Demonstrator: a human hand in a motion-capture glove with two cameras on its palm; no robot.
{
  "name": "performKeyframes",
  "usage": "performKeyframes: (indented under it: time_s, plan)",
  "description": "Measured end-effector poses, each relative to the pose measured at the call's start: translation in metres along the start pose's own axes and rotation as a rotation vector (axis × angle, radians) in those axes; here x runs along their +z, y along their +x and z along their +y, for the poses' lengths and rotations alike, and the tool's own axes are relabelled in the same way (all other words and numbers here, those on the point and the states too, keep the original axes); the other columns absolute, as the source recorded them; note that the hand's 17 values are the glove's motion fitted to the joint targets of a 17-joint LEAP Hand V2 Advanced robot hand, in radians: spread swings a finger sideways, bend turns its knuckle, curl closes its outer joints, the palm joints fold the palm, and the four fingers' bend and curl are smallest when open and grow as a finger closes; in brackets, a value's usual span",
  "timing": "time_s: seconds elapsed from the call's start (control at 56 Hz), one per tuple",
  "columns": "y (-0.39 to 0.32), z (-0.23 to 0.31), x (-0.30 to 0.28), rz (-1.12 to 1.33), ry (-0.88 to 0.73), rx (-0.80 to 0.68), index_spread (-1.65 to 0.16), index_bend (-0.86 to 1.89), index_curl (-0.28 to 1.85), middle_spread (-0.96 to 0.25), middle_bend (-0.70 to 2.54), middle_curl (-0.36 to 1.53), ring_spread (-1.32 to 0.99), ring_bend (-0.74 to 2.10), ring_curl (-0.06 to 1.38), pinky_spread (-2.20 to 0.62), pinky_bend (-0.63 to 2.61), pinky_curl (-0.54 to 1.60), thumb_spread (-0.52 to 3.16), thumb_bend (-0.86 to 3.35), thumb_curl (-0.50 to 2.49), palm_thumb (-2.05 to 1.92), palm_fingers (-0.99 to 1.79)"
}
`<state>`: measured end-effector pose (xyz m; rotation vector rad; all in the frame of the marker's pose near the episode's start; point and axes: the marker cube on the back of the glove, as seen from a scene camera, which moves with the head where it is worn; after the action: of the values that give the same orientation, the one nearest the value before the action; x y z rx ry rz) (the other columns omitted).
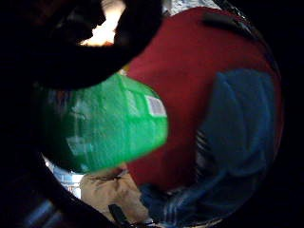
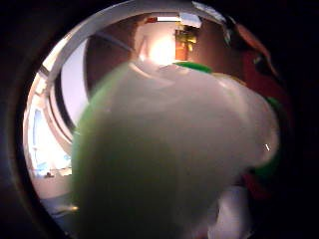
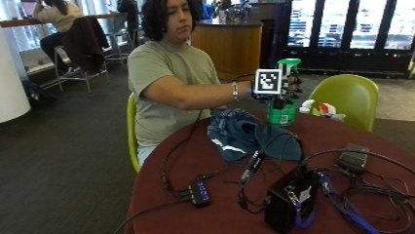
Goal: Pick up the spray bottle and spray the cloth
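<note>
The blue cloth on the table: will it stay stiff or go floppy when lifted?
Probably floppy: the blue cloth lies crumpled in soft folds on the red table. It likely drapes, would not roll, and looks light.

Olive-green short-sleeved T-shirt (image 3: 162, 68), silver wrist bracelet (image 3: 234, 91), black glove on grip (image 3: 283, 90).

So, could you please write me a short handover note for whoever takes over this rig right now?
Right hand: gloved, grips the green spray bottle and holds it up off the red table.
Cloth: the blue cloth lies bunched on the table in front of the person, below and beside the raised bottle.
Done: the bottle is picked up.
Left: aim the nozzle at the cloth and spray; no spray shows yet.
Also there: a second spray bottle with a white and red head lies past the green one.
</note>
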<state>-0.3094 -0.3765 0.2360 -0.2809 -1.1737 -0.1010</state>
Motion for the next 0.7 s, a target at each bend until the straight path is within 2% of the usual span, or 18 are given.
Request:
performKeyframes:
  time_s: [0.018, 0.232, 0.464, 0.696]
  plan:
    - [0.002, 0.005, -0.003, 0.024, -0.002, 0.005, -0.27, 0.11, 0.56, -0.03, 0.39, 0.46, -0.07, 0.42, 0.46, 0.04, 0.28, 0.41, 0.76, -0.08, 0.67, 0.78, 0.55]
    - [0.022, 0.075, -0.054, 0.333, -0.008, 0.048, -0.36, 0.12, 0.38, -0.03, 0.21, 0.37, -0.05, 0.34, 0.38, 0.19, 0.32, 0.37, 0.9, -0.05, 0.54, 0.64, 0.35]
    - [0.021, 0.154, -0.084, 0.713, 0.021, 0.21, -0.4, 0.17, 0.34, -0.02, 0.19, 0.35, -0.02, 0.31, 0.35, 0.22, 0.24, 0.34, 0.96, -0.07, 0.44, 0.48, 0.33]
    - [0.005, 0.192, -0.099, 0.91, 0.045, 0.242, -0.41, 0.19, 0.34, 0.01, 0.17, 0.33, 0.0, 0.31, 0.34, 0.2, 0.17, 0.32, 0.98, -0.04, 0.39, 0.39, 0.32]
